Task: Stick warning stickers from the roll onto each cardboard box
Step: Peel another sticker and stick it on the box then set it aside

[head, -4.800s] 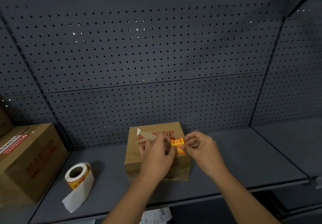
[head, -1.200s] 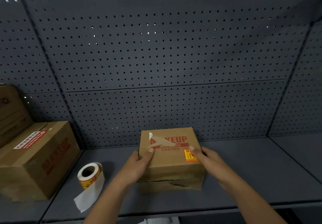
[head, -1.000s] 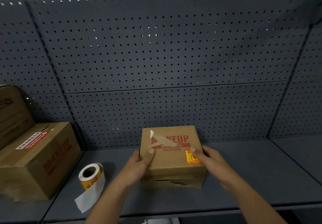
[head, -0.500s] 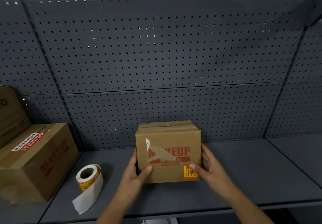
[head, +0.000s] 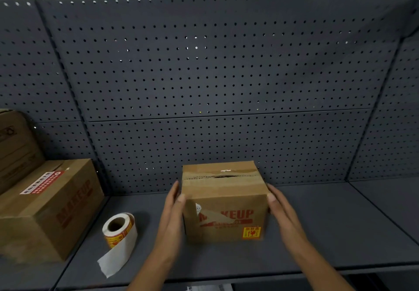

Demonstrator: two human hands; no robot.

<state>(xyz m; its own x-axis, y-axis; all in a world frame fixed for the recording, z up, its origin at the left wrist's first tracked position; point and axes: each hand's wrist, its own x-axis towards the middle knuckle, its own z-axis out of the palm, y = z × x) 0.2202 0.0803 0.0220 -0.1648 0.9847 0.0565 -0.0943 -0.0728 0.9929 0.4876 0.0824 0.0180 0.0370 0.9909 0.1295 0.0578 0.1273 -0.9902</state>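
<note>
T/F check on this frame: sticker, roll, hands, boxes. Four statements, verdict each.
1. On the small box, the yellow sticker sits low right on the front face. True.
2. The left hand holds the sticker roll. False: the roll lies untouched on the shelf, left of that box.
3. The left hand and right hand flank the small box, fingers straight. True.
4. The small box is stacked on the larger box. False: it stands on the shelf, apart from it.

left hand [head: 173, 213] and right hand [head: 281, 213] are bare — no gloves, short plain nails [head: 181, 197]; both forearms [head: 317, 265] are uncovered down to the frame's bottom edge.
</note>
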